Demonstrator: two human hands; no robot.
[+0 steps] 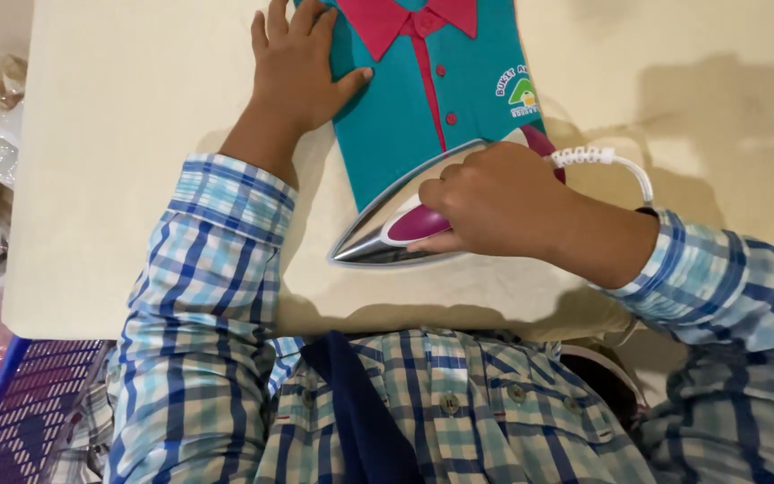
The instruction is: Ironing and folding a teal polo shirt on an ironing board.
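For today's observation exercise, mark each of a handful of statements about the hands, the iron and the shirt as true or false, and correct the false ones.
1. The right hand grips the iron. True.
2. The left hand lies flat on the shirt. True.
3. The shirt is yellow with a blue collar. False: it is teal with a red collar.
4. The iron's tip points toward the collar. False: it points away from it, toward the person, past the shirt's near edge.
5. A white cord leaves the back of the iron. True.
6. The person's sleeves are plain white. False: they are blue plaid.
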